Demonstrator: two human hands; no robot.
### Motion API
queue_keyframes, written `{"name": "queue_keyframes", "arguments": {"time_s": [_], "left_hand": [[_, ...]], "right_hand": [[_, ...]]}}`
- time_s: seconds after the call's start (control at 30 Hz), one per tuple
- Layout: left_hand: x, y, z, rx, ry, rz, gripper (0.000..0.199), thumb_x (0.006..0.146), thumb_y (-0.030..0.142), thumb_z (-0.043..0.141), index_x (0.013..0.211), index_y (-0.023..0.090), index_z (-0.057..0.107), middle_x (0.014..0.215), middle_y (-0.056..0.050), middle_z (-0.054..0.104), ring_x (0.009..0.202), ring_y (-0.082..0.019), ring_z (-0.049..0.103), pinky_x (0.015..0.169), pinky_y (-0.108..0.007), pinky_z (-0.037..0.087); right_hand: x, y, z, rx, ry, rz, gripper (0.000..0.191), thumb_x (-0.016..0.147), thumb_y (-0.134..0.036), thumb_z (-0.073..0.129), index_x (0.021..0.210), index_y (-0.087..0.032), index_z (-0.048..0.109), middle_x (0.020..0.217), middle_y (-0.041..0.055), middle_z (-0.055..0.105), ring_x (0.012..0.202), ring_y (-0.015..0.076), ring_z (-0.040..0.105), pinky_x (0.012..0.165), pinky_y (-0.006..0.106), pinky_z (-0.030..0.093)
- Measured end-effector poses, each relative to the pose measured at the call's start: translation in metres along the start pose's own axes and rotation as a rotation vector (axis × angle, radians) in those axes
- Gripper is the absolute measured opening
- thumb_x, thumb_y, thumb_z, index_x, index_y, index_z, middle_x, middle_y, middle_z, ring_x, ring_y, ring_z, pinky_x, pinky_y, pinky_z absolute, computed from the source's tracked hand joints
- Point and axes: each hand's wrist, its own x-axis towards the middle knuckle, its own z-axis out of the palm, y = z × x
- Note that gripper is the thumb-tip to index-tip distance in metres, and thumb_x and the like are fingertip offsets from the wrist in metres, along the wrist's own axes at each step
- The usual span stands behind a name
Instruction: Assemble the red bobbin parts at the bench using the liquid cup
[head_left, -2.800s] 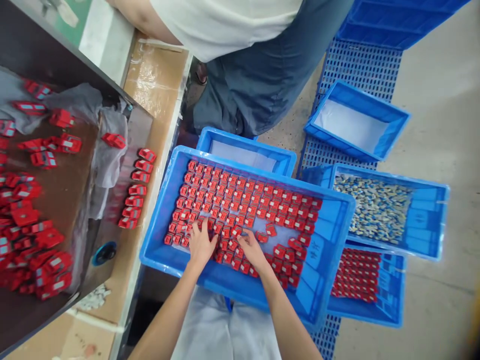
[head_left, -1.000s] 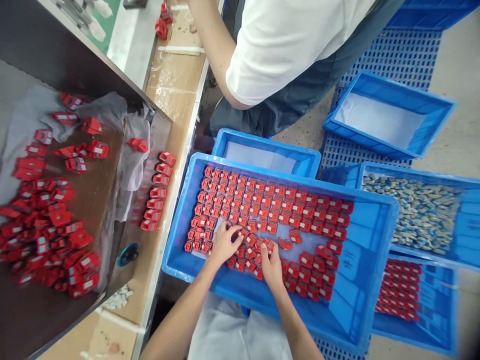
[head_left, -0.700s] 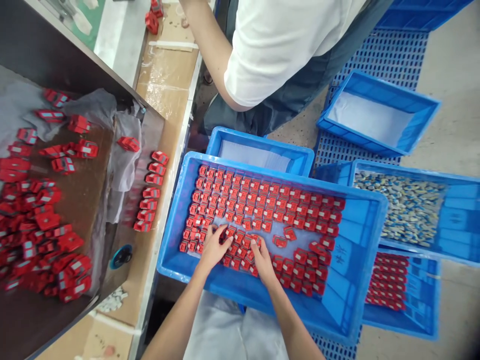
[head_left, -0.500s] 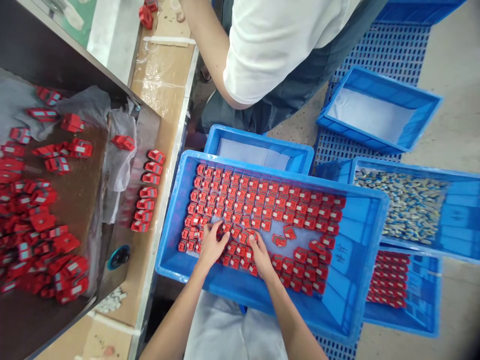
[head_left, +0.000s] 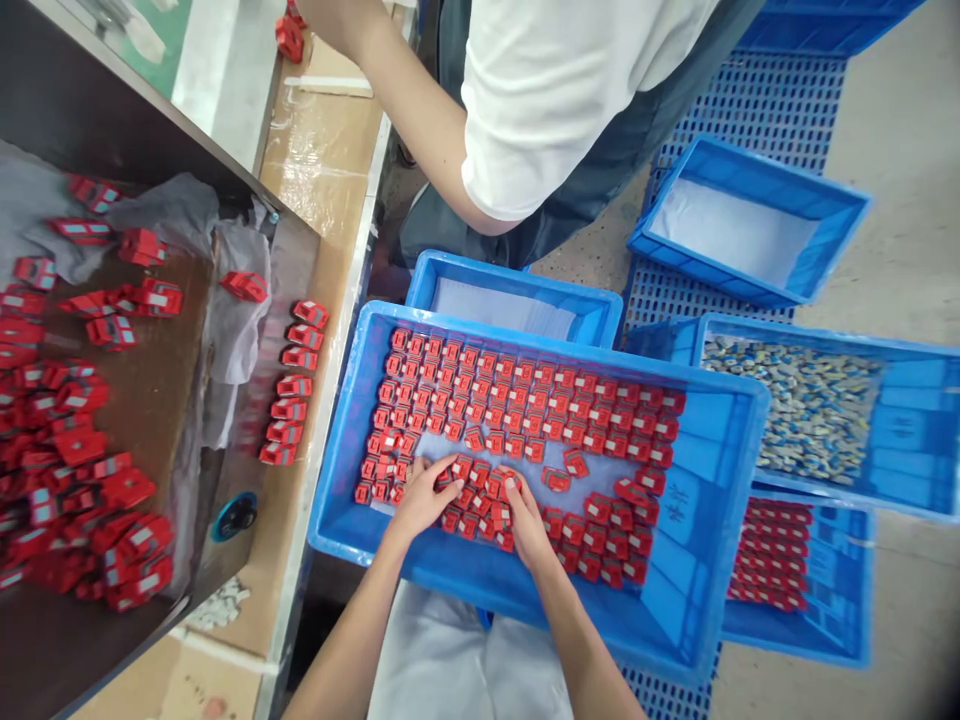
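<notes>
With twelve o'clock pointing away from the wearer, a blue tub (head_left: pixel 686 520) lies before the body, holding red toy cars (head_left: pixel 495 416) in close rows; the tight spacing probably saves room and steadies each one. The white sheet (head_left: pixel 604 474) beneath them likely guards their paint.

The left hand (head_left: pixel 420 500) is at nine o'clock of a tight cluster of cars, thumb and fingers curved about its edge, while the right hand (head_left: pixel 528 520) is at three o'clock, fingertips touching the cars there. Set opposite each other, the hands seem placed to keep the cluster together and square. Whether either grip is clenched on one particular car cannot be told, since the fingers hide the contact. Two askew cars (head_left: pixel 564 474) lie apart from the rows, at about two o'clock from the right hand.

At nine o'clock a dark box (head_left: pixel 112 130) holds a jumbled heap (head_left: pixel 75 445), and a short line of cars (head_left: pixel 291 386) stands just beside it, perhaps kept within easy reach. The tub is close to the edge of the tabletop (head_left: pixel 322 150), probably for the same reason. At twelve o'clock a co-worker's white sleeve (head_left: pixel 540 110) shows
</notes>
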Motion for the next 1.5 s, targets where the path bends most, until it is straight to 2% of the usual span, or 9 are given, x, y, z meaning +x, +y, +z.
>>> {"name": "queue_keyframes", "arguments": {"time_s": [0.3, 0.47, 0.73, 0.93, 1.13, 1.23, 1.33, 1.4, 1.5], "left_hand": [[0.000, -0.010, 0.010, -0.183, 0.145, 0.004, 0.032, 0.094, 0.038, 0.058, 0.117, 0.022, 0.073, 0.117, -0.010, 0.064, 0.117, -0.028, 0.060, 0.112, -0.046, 0.045], [-0.006, -0.007, 0.013, -0.340, 0.092, 0.038, 0.036, 0.098, 0.043, 0.056, 0.122, 0.022, 0.072, 0.123, -0.009, 0.073, 0.121, -0.024, 0.066, 0.111, -0.039, 0.048], [-0.006, -0.008, 0.018, -0.508, 0.211, -0.020, 0.043, 0.097, 0.050, 0.057, 0.125, 0.021, 0.071, 0.131, -0.011, 0.068, 0.128, -0.024, 0.062, 0.116, -0.041, 0.046], [-0.006, 0.007, 0.015, -0.606, 0.316, -0.047, 0.043, 0.096, 0.052, 0.056, 0.111, 0.017, 0.075, 0.119, -0.013, 0.074, 0.116, -0.027, 0.068, 0.108, -0.045, 0.052], [-0.027, 0.033, -0.003, -0.664, 0.444, 0.007, 0.045, 0.093, 0.059, 0.059, 0.099, 0.020, 0.079, 0.112, -0.012, 0.074, 0.112, -0.030, 0.068, 0.102, -0.044, 0.055], [-0.040, 0.051, -0.029, -0.667, 0.497, 0.044, 0.048, 0.095, 0.061, 0.055, 0.103, 0.021, 0.081, 0.115, -0.013, 0.072, 0.112, -0.031, 0.068, 0.100, -0.045, 0.057], [-0.041, 0.064, -0.081, -0.728, 0.660, 0.137, 0.047, 0.093, 0.062, 0.059, 0.101, 0.021, 0.081, 0.113, -0.013, 0.072, 0.109, -0.031, 0.068, 0.099, -0.045, 0.057], [-0.031, 0.066, -0.134, -0.794, 0.854, 0.208, 0.044, 0.090, 0.061, 0.065, 0.098, 0.021, 0.080, 0.111, -0.011, 0.074, 0.109, -0.030, 0.069, 0.100, -0.044, 0.056], [0.002, 0.060, -0.233, -0.997, 1.020, 0.254, 0.050, 0.084, 0.062, 0.071, 0.101, 0.015, 0.077, 0.099, -0.008, 0.077, 0.099, -0.028, 0.074, 0.092, -0.042, 0.061]], "right_hand": [[0.009, -0.005, 0.008, 0.117, -0.054, 0.040, 0.054, 0.081, -0.066, 0.071, 0.118, -0.026, 0.070, 0.116, 0.0081, 0.078, 0.111, 0.0272, 0.074, 0.098, 0.047, 0.060], [0.011, 0.003, 0.031, 0.125, -0.074, 0.025, 0.056, 0.078, -0.063, 0.076, 0.117, -0.024, 0.072, 0.117, 0.0081, 0.078, 0.110, 0.0273, 0.074, 0.101, 0.047, 0.058], [0.003, 0.013, 0.061, 0.079, -0.031, -0.089, 0.053, 0.082, -0.062, 0.072, 0.119, -0.023, 0.072, 0.126, 0.0083, 0.075, 0.120, 0.0255, 0.069, 0.109, 0.044, 0.052], [-0.001, 0.017, 0.085, 0.067, 0.146, -0.171, 0.056, 0.086, -0.063, 0.063, 0.120, -0.019, 0.069, 0.127, 0.0131, 0.073, 0.121, 0.0284, 0.066, 0.111, 0.046, 0.049], [-0.022, -0.004, 0.088, -0.068, 0.197, -0.207, 0.056, 0.086, -0.063, 0.062, 0.119, -0.018, 0.068, 0.124, 0.0153, 0.073, 0.112, 0.0322, 0.070, 0.099, 0.046, 0.055], [-0.034, -0.035, 0.102, -0.113, 0.199, -0.286, 0.056, 0.088, -0.063, 0.061, 0.122, -0.019, 0.068, 0.126, 0.0155, 0.072, 0.110, 0.0333, 0.070, 0.092, 0.044, 0.058], [-0.041, -0.084, 0.152, -0.162, 0.076, -0.457, 0.052, 0.090, -0.060, 0.060, 0.120, -0.019, 0.069, 0.122, 0.0144, 0.074, 0.105, 0.0314, 0.072, 0.086, 0.041, 0.060], [-0.040, -0.120, 0.212, -0.203, -0.077, -0.567, 0.050, 0.091, -0.059, 0.060, 0.118, -0.018, 0.070, 0.113, 0.0125, 0.076, 0.095, 0.0282, 0.073, 0.084, 0.039, 0.060], [-0.022, -0.170, 0.332, -0.211, -0.332, -0.753, 0.052, 0.094, -0.061, 0.056, 0.116, -0.016, 0.070, 0.111, 0.0100, 0.076, 0.103, 0.0261, 0.071, 0.098, 0.042, 0.056]]}}
